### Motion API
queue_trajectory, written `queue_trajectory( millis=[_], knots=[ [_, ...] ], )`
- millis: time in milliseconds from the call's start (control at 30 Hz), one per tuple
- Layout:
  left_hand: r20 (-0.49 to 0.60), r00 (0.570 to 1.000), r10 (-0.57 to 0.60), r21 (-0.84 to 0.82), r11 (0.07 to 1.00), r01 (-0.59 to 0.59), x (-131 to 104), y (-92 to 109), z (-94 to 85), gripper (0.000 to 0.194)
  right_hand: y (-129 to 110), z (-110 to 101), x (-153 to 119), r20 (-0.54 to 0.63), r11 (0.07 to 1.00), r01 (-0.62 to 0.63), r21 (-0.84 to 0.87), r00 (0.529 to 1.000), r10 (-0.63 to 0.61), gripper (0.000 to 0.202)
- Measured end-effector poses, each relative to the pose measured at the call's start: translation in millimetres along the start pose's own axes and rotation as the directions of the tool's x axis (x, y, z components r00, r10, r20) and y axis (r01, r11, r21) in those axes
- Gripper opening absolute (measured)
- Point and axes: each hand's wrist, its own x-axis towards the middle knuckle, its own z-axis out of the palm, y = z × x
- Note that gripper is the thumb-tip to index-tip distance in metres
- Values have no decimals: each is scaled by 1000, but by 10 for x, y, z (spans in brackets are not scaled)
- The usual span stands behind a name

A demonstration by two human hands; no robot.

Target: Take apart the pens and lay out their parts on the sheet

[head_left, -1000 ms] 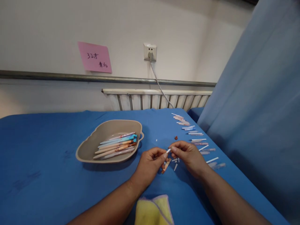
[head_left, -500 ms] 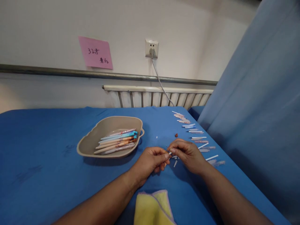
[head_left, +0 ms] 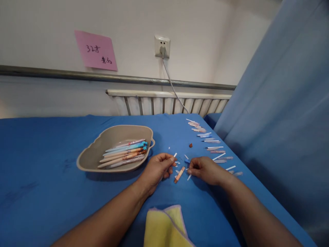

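Note:
My left hand (head_left: 161,168) is closed, with a short white stick (head_left: 175,155) pinched between thumb and forefinger. To its right, my right hand (head_left: 205,171) has its fingertips pressed together low over the cloth; what they grip, if anything, is hidden. A small blue piece (head_left: 187,161) and a thin white strip (head_left: 189,177) show right beside those fingertips. Between the hands lies an orange pen barrel piece (head_left: 179,175) with a brown end. Several tiny white bits (head_left: 177,162) are scattered around it.
A beige basin (head_left: 87,164) holding several pens (head_left: 125,155) stands left of my hands. Bundles of pen parts (head_left: 214,149) line the right edge of the blue cloth. A brown bit (head_left: 190,145) lies beyond my hands, a yellow cloth (head_left: 164,226) nearer me. A blue curtain (head_left: 277,103) hangs at right.
My hands have moved apart. The orange barrel piece now lies on the cloth between them. My right hand has come down beside the blue piece, while the left keeps a white stick.

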Motion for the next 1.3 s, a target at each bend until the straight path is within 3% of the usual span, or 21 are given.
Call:
queue_trajectory(
  millis=[200, 367, 433, 533, 667, 833, 967, 1067, 1167, 1300],
  knots=[
    [31, 999, 5, -46, 999, -4, 39, -53, -15, 18, 36, -11, 24, -4, 999, -10, -39, 1000, 10, 24],
    [26, 1000, 15, -98, 995, -13, 80, -79, -18, 21, 39, 15, 115, -263, 997, -13, -74, 965, -7, 17],
    [27, 1000, 12, -114, 993, -9, 87, -76, -17, 21, 13, 41, 121, -299, 996, 18, -86, 953, -43, 12],
    [27, 1000, 4, -139, 990, 0, 91, -77, -22, 19, -53, 92, 81, -197, 988, 125, -91, 970, -141, 9],
    [46, 999, 10, -151, 988, -3, 94, -98, -35, 19, -138, 167, 21, -49, 946, 268, -182, 958, -281, 22],
    [37, 999, 18, -145, 989, -13, 84, -97, -34, 19, -175, 181, 11, 0, 926, 316, -209, 947, -323, 5],
    [55, 998, 24, -63, 998, -21, 62, -70, -36, 22, -141, 79, 2, -25, 976, 217, -22, 976, -217, 6],
    [64, 997, 52, 78, 995, -57, 50, -51, -43, 25, -102, -28, 5, -133, 978, 170, 118, 979, -154, 14],
    [52, 993, 109, 231, 966, -118, 43, -44, -41, 26, -85, -94, 19, -260, 969, 171, 177, 958, -121, 17],
    [107, 969, 224, 351, 903, -248, 29, -65, -31, 24, -108, -101, 26, -259, 967, 168, 191, 959, -115, 16]
  ],
)
